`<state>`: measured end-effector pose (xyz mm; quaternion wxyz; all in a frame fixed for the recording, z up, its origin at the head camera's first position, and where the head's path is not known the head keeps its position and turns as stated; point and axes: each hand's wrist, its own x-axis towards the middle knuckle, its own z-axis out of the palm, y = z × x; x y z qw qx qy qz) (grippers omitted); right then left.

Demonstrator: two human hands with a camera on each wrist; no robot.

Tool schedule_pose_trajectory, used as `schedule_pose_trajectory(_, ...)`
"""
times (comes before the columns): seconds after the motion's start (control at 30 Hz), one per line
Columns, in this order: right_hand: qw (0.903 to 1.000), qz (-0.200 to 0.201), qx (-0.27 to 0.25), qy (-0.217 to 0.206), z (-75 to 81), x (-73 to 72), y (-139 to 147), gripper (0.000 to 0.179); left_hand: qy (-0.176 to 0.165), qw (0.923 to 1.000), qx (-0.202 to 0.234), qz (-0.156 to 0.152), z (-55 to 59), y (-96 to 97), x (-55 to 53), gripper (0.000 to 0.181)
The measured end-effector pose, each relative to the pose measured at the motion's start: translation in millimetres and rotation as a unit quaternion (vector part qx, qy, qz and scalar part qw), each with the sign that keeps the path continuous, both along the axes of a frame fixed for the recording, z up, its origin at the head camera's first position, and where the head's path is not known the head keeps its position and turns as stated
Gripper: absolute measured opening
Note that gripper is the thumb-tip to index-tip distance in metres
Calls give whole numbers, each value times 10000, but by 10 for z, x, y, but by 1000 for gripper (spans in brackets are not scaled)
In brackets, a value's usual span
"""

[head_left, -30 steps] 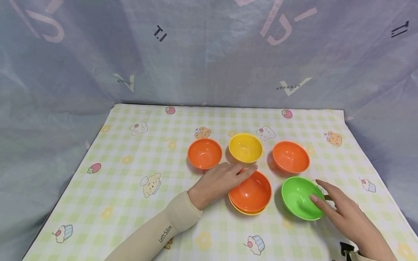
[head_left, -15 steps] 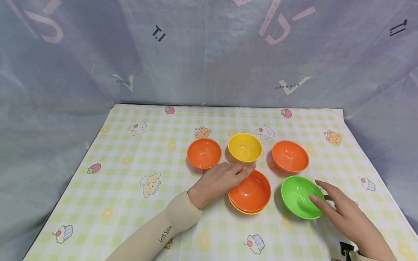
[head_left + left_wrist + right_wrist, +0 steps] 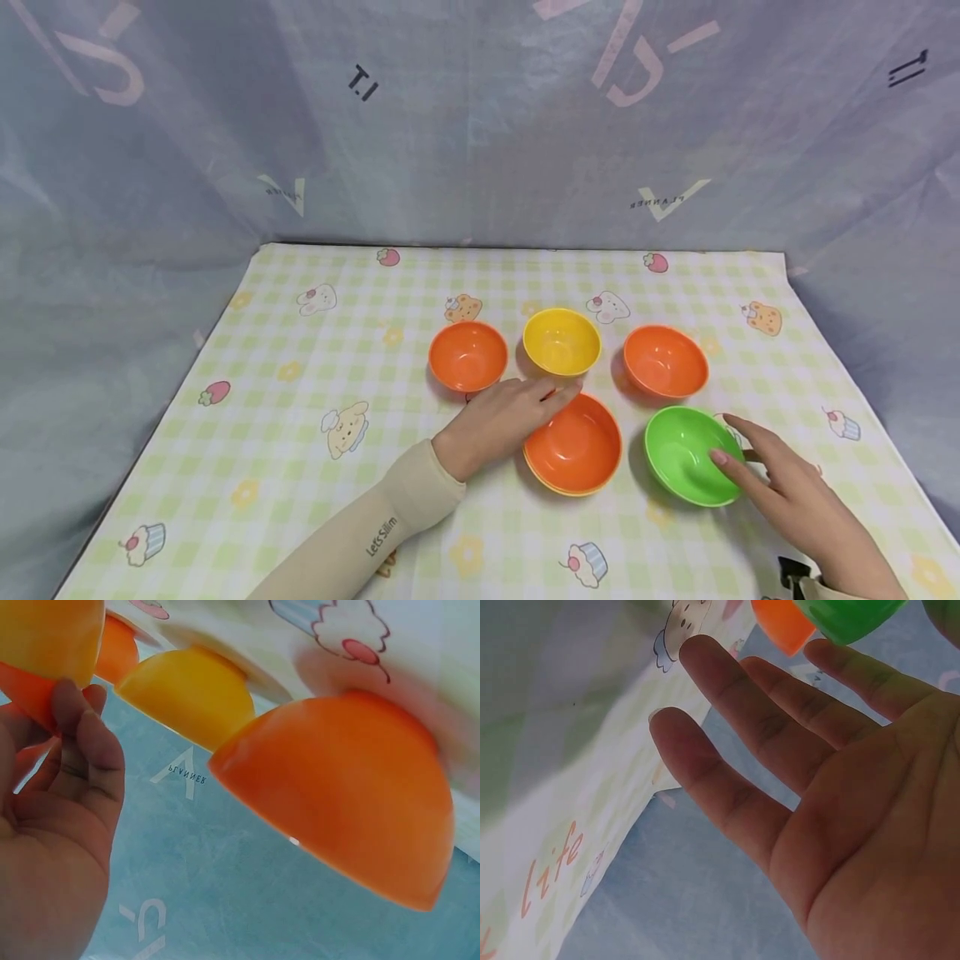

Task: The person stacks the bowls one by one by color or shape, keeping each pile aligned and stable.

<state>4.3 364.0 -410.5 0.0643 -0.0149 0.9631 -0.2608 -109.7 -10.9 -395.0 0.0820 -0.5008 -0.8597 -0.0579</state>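
My left hand (image 3: 498, 425) pinches the far-left rim of an orange bowl (image 3: 577, 446), which sits nested inside a yellow bowl (image 3: 572, 493). Only a thin yellow edge shows in the head view, while the yellow bowl's outside (image 3: 49, 637) fills the left wrist view's top corner. On the right, my right hand (image 3: 802, 492) holds a green bowl (image 3: 682, 454) at its right rim, thumb over the inside and index finger outside. In the right wrist view the other fingers (image 3: 757, 727) spread away from the green bowl (image 3: 851, 615).
Behind the nested pair stand a left orange bowl (image 3: 468, 357), a yellow bowl (image 3: 562, 342) and a right orange bowl (image 3: 664, 362). A checked, cartoon-printed cloth (image 3: 300, 467) covers the table. A grey-blue curtain (image 3: 480, 125) hangs beyond its back edge.
The orange bowl in my left hand has settled lower and more level in the yellow one, so less yellow rim shows. My right hand and the green bowl stay put.
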Motion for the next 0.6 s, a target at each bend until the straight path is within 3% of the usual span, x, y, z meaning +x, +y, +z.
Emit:
schedule_pose_trajectory(0.47, 10000, -35, -30, -21, -23, 4, 6, 68, -315, 9995, 64, -10, -20, 1, -6, 54)
schedule_pose_trajectory(0.6, 10000, -51, -36, -68, -19, 1, 42, 68, -224, 9997, 68, 45, -20, 7, -3, 54)
